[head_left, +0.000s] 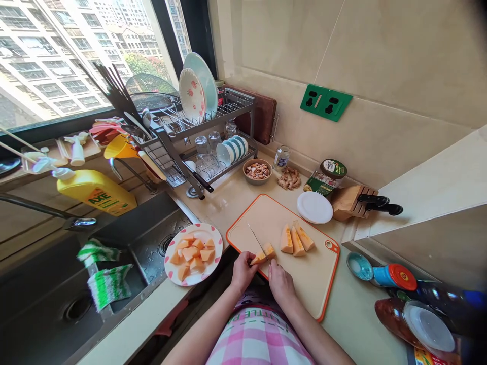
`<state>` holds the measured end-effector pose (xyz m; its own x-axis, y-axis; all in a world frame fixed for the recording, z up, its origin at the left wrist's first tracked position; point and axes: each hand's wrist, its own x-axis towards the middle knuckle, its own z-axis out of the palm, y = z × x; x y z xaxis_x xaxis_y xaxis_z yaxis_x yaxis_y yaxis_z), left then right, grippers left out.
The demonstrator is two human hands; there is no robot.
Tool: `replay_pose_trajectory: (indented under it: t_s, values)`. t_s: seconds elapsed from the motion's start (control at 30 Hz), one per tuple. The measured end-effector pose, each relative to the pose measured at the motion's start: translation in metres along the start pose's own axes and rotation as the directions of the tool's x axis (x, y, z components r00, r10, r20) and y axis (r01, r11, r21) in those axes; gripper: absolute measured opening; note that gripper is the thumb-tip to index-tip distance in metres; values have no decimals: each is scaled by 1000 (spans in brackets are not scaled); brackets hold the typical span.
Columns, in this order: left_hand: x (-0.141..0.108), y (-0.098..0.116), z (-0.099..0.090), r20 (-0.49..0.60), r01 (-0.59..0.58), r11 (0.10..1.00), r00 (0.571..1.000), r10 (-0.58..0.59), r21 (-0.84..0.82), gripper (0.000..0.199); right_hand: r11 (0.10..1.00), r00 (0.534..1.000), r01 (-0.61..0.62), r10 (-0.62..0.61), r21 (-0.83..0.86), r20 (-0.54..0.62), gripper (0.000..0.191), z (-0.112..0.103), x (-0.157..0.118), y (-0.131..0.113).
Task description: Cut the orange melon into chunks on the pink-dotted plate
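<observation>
My left hand (pixel 244 271) is closed on the near end of an orange melon wedge (pixel 263 253), which lies at the near left part of the cutting board (pixel 304 281). Wrapped round a knife handle, my right hand (pixel 280 280) holds the knife (pixel 257 241) with its blade at the wedge, pointing away and left. How deep the blade sits in the flesh I cannot tell. Three more melon slices (pixel 297 240) lie together on the board to the right. Left of my hands, a plate with a pink-dotted rim (pixel 172 271) bears several cut melon chunks (pixel 193 255).
The sink (pixel 142 256) is at left, with green-striped cloths (pixel 110 286) over its divider. Behind the board stand a dish rack (pixel 213 119), a bowl of dried pieces (pixel 257 171), a white lid (pixel 314 207) and a knife block (pixel 350 201). Bottles and jars (pixel 397 276) crowd the right side.
</observation>
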<state>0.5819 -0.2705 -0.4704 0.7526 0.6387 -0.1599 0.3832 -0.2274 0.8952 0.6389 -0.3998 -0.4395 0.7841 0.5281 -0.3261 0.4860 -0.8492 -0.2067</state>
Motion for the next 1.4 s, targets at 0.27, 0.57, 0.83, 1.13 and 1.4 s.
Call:
replay_pose_trajectory:
  t_s: [0.27,0.57,0.83,1.13,1.4]
  values:
    - [0,-3,1,-5,9,1000,1000,-9,18,15,999,999,32,-32,-19,37,27,-8,-12,-9]
    - [1,7,0,-3,-7,995,1000,7,-103,25,1000,995,12,-14,24,102,29,-9,-3,-8]
    - [5,1,3,52,108,916,994,-95,-386,33,963,997,76,-77,258,-9,32,-13,-13,8]
    - [8,5,9,-21,167,740,971,-237,-651,42,940,999,14,0,340,-43,33,-19,9,59]
    - [5,17,45,-44,119,699,977,-211,-705,48,840,982,-134,41,525,184,32,-9,14,69]
